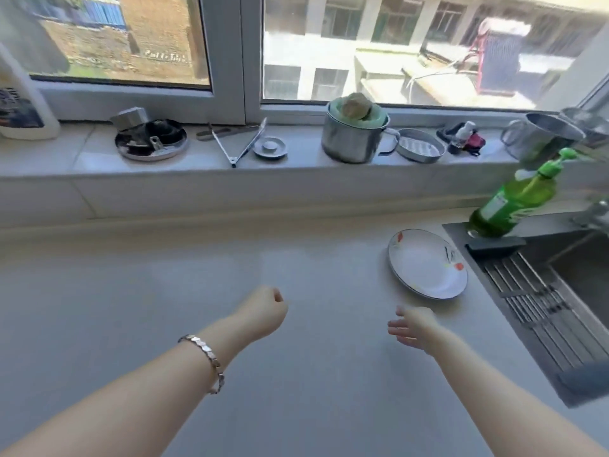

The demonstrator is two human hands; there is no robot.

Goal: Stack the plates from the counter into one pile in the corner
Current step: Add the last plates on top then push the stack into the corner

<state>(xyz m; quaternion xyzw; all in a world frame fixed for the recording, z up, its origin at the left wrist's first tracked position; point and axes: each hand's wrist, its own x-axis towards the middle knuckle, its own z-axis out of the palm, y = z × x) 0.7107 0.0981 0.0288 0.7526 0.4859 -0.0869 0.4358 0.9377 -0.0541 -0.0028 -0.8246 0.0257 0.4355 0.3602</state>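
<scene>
One white plate with small red flower marks lies flat on the grey counter, close to the sink's left edge. My right hand hovers just below and left of the plate, fingers spread, holding nothing and not touching it. My left hand is over the middle of the counter, curled into a loose fist with nothing in it; a metal bracelet sits on that wrist. No other plate is in sight.
A dark sink with a drain rack lies to the right, a green soap bottle at its back corner. The window sill holds a steel pot, tongs, a round lid, a small metal dish and a steel mug.
</scene>
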